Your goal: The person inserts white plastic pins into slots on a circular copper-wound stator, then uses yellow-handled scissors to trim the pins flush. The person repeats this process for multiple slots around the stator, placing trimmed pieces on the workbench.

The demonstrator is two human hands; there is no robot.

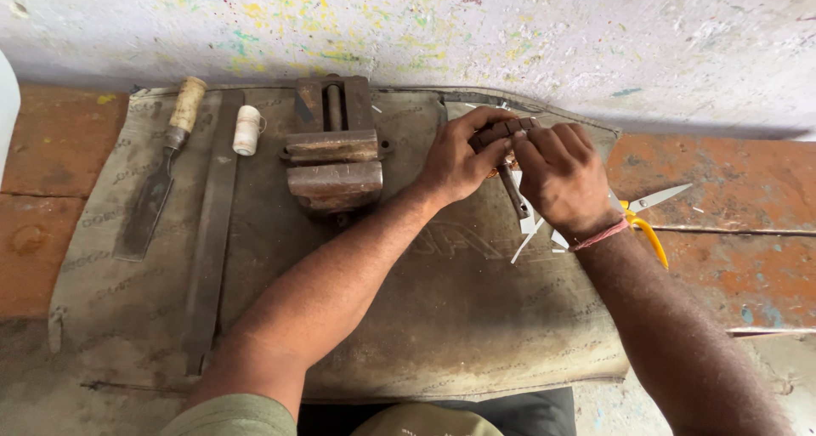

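1. Holding a small brown ridged piece (505, 131) near the top middle of the frame, both hands sit close together over a worn mat (459, 317).
2. The left hand (459, 160) has its fingers curled around the left end of the piece, with the thumb pressed on top.
3. The right hand (563, 174) grips the right end, fingers bent over it, so both hands are clenched on the same thing.
4. A thin metal rod (513, 191) hangs down from between the hands; I cannot tell if it is joined to the piece.
5. My guess is that the person is fitting or pulling apart small parts by hand. That kind of work needs a firm, steady grip.
6. Yellow-handled scissors (644, 215) lie just right of the right wrist, and small white scraps (529, 225) lie under the hands.
7. A rusty bench vise (333, 160) stands left of the hands.
8. Farther left lie a long flat file (212, 223), a spool of white thread (246, 130) and a wooden-handled chisel (166, 164).
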